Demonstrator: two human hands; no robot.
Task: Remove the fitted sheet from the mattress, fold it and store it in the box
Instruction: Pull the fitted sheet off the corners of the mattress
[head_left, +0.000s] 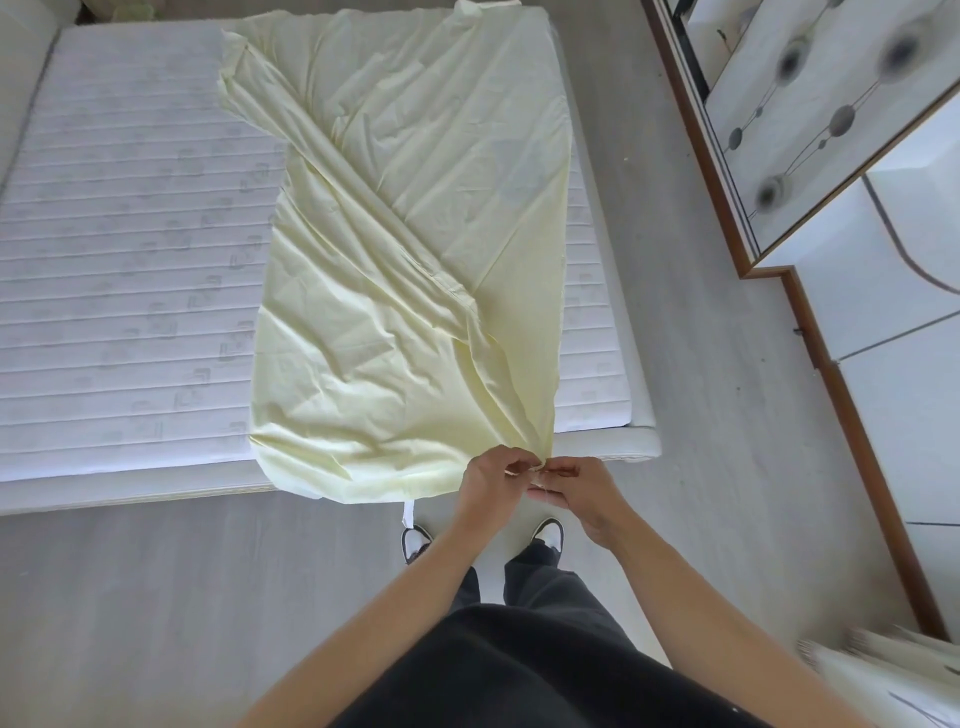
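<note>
The pale yellow fitted sheet (395, 249) lies folded over lengthwise on the right half of the bare white mattress (130, 249), wrinkled, its near end hanging over the foot of the bed. My left hand (493, 486) and my right hand (576, 493) meet at the sheet's near right corner. Both pinch the fabric there with curled fingers, close together. A small white tag (407, 512) dangles from the near hem. The box is not clearly in view.
The bed frame's pale edge (130, 493) runs along the front. A wardrobe with patterned sliding doors (810, 119) and a brown-trimmed base stands to the right. Grey floor (701, 364) lies between bed and wardrobe. My shoes (548, 532) stand at the bed's foot.
</note>
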